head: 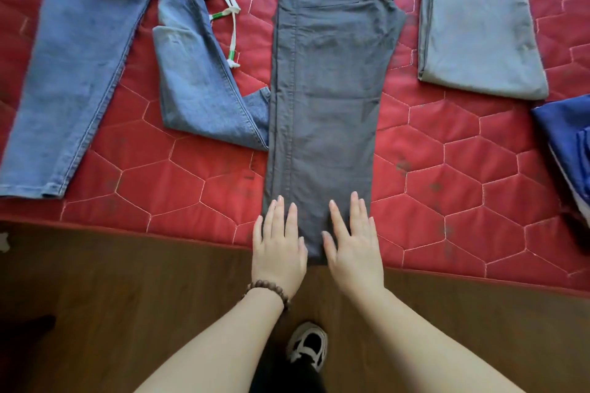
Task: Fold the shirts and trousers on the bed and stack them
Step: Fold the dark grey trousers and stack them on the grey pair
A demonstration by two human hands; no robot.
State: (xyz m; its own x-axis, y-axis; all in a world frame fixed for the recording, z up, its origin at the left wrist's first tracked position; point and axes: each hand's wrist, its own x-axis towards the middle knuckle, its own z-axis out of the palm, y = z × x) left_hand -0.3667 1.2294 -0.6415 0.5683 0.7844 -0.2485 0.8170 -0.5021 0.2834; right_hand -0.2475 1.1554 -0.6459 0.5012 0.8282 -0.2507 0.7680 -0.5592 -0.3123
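My left hand (278, 252) and right hand (352, 249) press flat, fingers straight, on the hem of the grey trousers (325, 89), laid lengthwise mid-bed (447, 153). The hem overhangs the edge and could slide floorward when lifted, skewing the fold.

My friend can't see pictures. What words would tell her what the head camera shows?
Two open hands, left hand and right hand, press flat on the hem end of dark grey trousers laid lengthwise on a red quilted bed. Blue jeans lie unfolded to the left, and a folded grey garment sits to the right.
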